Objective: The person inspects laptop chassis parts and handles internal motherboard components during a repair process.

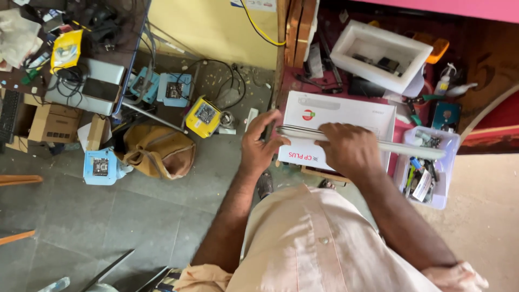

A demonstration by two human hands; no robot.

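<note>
A thin silver closed laptop (400, 147) is held edge-on above a white cardboard box (346, 111) that lies on the dark red worktop. My left hand (260, 143) grips the laptop's left end, fingers curled over its edge. My right hand (350, 148) lies over the laptop's middle, gripping it from above. The laptop's right end reaches over a clear plastic bin (448, 186).
A white foam tray (378, 54) with small parts sits at the back of the worktop. The clear bin holds tools and pens. On the grey floor to the left lie a tan bag (159, 151), a yellow device (203, 116), blue boxes (100, 166) and cables.
</note>
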